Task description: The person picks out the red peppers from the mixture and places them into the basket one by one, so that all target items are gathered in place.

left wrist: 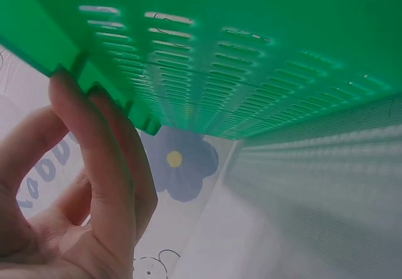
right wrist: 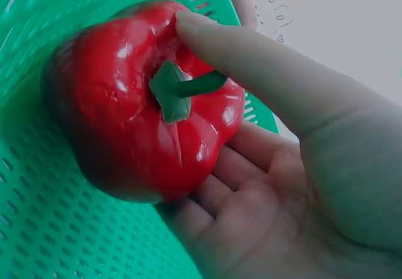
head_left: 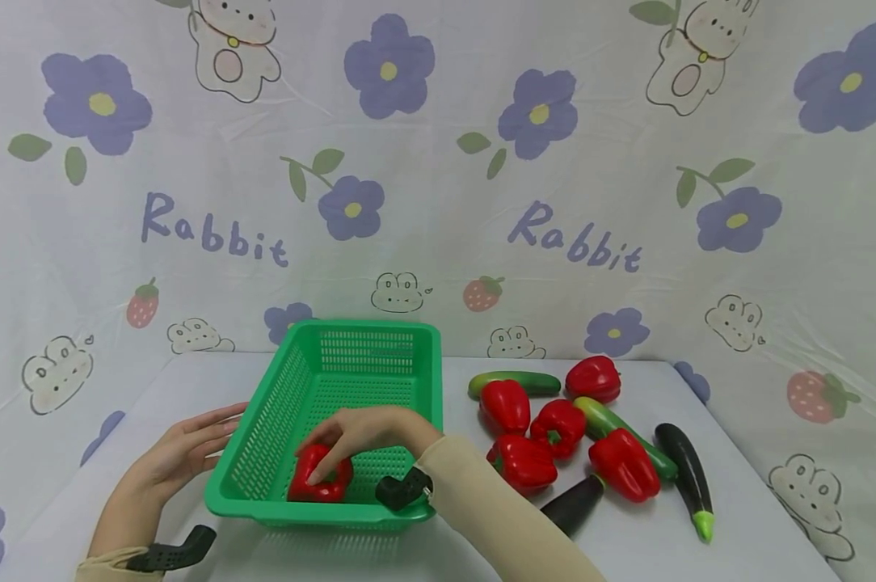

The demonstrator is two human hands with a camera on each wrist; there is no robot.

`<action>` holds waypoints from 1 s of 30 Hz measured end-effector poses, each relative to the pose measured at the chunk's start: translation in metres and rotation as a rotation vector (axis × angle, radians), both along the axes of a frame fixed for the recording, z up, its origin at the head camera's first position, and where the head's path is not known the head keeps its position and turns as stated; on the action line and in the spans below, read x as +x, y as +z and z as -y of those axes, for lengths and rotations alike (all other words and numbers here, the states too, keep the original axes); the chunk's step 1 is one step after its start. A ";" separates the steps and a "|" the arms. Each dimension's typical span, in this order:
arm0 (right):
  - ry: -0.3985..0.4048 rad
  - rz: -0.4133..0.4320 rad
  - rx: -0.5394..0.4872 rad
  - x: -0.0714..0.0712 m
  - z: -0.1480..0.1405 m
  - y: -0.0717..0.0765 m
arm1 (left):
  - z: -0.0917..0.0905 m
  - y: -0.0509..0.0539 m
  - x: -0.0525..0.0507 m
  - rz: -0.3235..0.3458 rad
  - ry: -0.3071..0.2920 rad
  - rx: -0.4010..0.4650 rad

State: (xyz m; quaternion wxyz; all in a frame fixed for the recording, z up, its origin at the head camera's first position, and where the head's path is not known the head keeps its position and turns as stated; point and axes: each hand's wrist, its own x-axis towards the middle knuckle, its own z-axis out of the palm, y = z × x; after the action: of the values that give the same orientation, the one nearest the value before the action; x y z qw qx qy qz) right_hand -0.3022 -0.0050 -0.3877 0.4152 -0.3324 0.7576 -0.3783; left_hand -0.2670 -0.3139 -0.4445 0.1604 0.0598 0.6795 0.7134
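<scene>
In the head view a green basket (head_left: 325, 511) stands on the white table, with a red bell pepper (head_left: 323, 483) in its near left part. My right hand (head_left: 365, 430) grips that pepper from above; in the right wrist view the thumb lies on the top of the pepper (right wrist: 125, 122) near its green stem, and the fingers of the hand (right wrist: 270, 197) curl under its side. Against the basket's left outer side is my left hand (head_left: 183, 453), fingers relaxed; in the left wrist view the fingertips of the hand (left wrist: 100, 185) touch the rim of the basket (left wrist: 38, 34).
Right of the basket lie several red peppers (head_left: 528, 465), a cucumber (head_left: 514, 383) at the back, another cucumber (head_left: 620, 428) slanting among the peppers, a dark eggplant (head_left: 685, 469) at the far right and another eggplant (head_left: 574, 506) partly behind my right sleeve. A patterned cloth (head_left: 438, 202) hangs behind the table.
</scene>
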 end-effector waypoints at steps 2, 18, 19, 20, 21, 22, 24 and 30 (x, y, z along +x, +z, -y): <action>-0.007 -0.002 0.017 0.000 0.000 0.000 | 0.000 0.000 0.000 0.002 0.000 -0.001; -0.025 0.070 0.078 -0.006 -0.004 -0.005 | 0.000 0.000 -0.001 -0.023 -0.002 -0.009; -0.022 0.060 0.081 -0.006 -0.004 -0.005 | 0.000 0.000 -0.001 -0.023 -0.002 -0.010; -0.016 0.049 0.086 -0.007 -0.004 -0.005 | 0.000 0.000 -0.001 -0.023 -0.002 -0.011; -0.008 0.039 0.088 -0.007 -0.004 -0.005 | 0.000 0.000 -0.002 -0.022 -0.002 -0.011; -0.004 0.026 0.095 -0.007 -0.003 -0.004 | 0.000 0.000 -0.002 -0.021 -0.003 -0.010; 0.006 -0.001 0.107 -0.007 -0.004 -0.003 | 0.000 0.000 -0.002 -0.020 -0.006 -0.009; 0.034 -0.066 0.134 -0.007 -0.006 -0.001 | 0.001 0.000 -0.002 -0.023 -0.013 -0.003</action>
State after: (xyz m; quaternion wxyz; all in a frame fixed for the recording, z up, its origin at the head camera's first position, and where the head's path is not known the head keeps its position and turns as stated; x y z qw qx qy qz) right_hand -0.3095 0.0007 -0.3888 0.4175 -0.3291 0.7888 -0.3086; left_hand -0.2690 -0.3144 -0.4446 0.1572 0.0724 0.6819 0.7107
